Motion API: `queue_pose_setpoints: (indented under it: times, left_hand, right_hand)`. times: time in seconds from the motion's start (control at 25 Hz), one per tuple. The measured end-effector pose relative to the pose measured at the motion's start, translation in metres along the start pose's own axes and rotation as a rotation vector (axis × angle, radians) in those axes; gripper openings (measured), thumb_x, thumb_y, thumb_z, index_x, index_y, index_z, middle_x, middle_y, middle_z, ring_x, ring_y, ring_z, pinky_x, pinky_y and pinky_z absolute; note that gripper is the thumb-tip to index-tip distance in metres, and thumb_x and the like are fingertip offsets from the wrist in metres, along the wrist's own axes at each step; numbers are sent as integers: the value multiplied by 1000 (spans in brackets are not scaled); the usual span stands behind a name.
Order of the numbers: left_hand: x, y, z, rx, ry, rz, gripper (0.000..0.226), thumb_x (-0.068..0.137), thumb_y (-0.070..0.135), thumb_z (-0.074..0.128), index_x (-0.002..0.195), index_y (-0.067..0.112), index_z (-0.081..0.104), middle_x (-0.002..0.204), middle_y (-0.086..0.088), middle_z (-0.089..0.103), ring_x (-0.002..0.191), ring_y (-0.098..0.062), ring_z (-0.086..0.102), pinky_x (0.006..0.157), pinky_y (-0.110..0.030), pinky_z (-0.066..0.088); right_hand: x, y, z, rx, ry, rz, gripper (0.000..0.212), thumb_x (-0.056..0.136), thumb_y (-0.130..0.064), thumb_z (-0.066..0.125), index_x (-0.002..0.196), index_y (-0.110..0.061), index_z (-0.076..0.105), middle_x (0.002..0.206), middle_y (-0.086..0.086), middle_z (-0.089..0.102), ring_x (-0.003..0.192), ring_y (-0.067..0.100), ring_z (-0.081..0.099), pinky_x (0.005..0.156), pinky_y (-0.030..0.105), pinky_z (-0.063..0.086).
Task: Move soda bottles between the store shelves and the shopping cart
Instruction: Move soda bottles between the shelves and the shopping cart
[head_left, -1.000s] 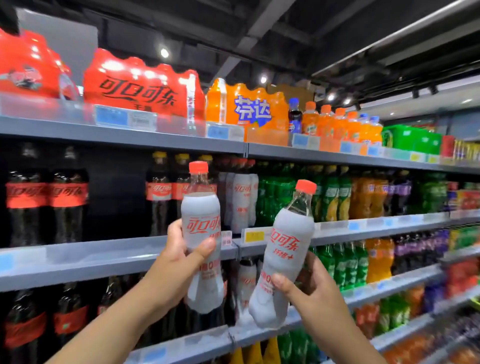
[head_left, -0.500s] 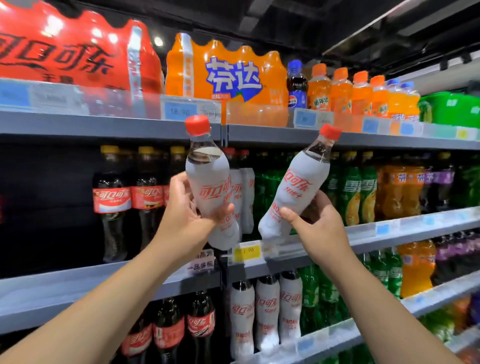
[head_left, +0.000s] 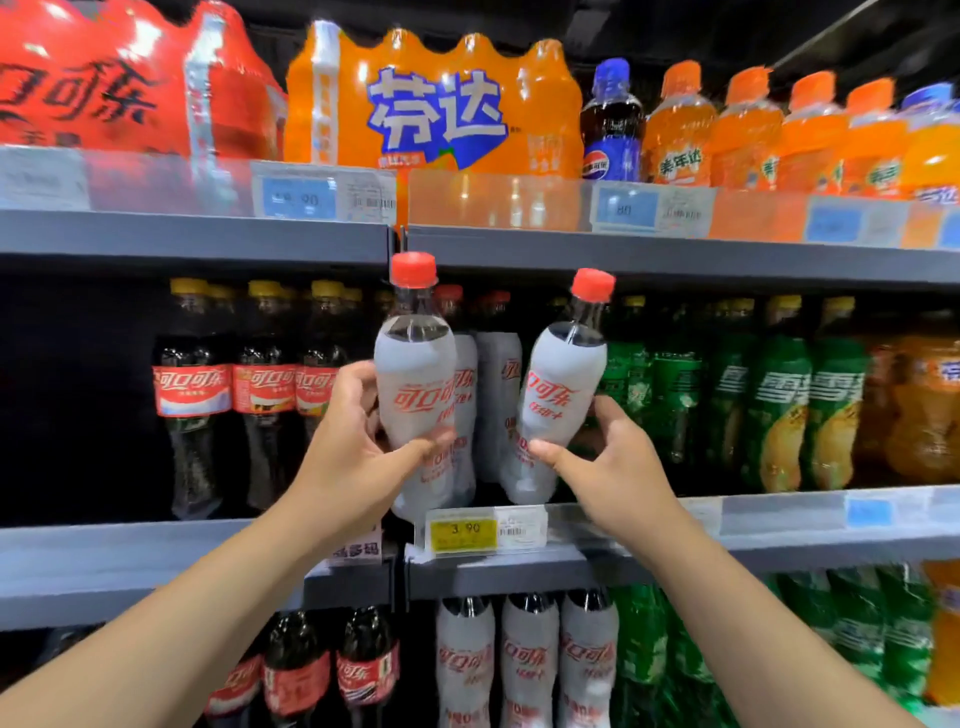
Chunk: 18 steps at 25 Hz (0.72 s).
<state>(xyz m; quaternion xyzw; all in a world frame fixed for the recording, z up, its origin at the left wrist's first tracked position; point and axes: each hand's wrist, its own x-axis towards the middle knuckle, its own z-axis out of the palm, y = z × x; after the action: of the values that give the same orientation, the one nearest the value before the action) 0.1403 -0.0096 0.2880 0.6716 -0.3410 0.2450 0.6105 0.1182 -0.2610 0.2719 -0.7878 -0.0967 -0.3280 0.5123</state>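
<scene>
So: both hands were up at the middle shelf (head_left: 156, 545), each clamped on one white-sleeved, red-capped cola bottle. The left hand (head_left: 358, 447) sat up-left of the yellow price tag (head_left: 464, 529), thumb across the front of the left bottle (head_left: 415, 374), fingers curled behind it at mid-body. That bottle stood nearly upright, with its base just beside the tag's upper-left corner. The right hand (head_left: 597, 457) sat up-right of the tag, thumb on the lower front of the right bottle (head_left: 558, 384), fingers behind. That bottle was tilted, cap leaning right, base just above the tag's right end. The two bottles were apart, with shelved white bottles (head_left: 493, 395) showing in the gap above the tag. Couldn't tell whether either base touched the shelf. Dark cola bottles (head_left: 260, 384) stood left of the tag, green bottles (head_left: 779, 405) to its right, and an orange multipack (head_left: 436, 104) well above it.
</scene>
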Motion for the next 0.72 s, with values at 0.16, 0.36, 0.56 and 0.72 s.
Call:
queue_pose_setpoints:
  times: [0.16, 0.36, 0.56, 0.72]
  left_hand:
    - [-8, -6, 6, 106, 19, -45, 61, 68, 45, 84, 117, 37, 48, 116, 15, 69, 109, -4, 68, 83, -17, 56]
    - [-8, -4, 18, 217, 127, -87, 57, 74, 44, 83, 120, 34, 50, 117, 12, 68, 106, 4, 66, 80, -13, 55]
    - [-7, -3, 31, 222, 216, -166, 42, 81, 37, 81, 106, 31, 48, 108, 9, 68, 94, 6, 67, 70, -17, 56]
    - [-5, -5, 35, 264, 237, -205, 48, 80, 42, 81, 109, 22, 49, 103, 11, 68, 88, 8, 66, 71, -21, 54]
  right_hand:
    - [5, 5, 3, -10, -96, 33, 47, 83, -29, 84, 122, -30, 60, 107, -24, 67, 90, -20, 62, 65, -1, 46]
    - [20, -2, 5, -90, -170, 11, 47, 83, -22, 84, 124, -20, 64, 108, -11, 73, 95, -3, 69, 76, 11, 52]
    - [35, -5, 16, -121, -186, 71, 51, 87, -21, 80, 132, -16, 57, 116, 0, 71, 97, 16, 64, 77, 23, 48]
    - [37, 3, 18, -97, -175, 80, 53, 88, -23, 79, 135, -20, 55, 123, 1, 70, 106, 21, 67, 89, 32, 54]
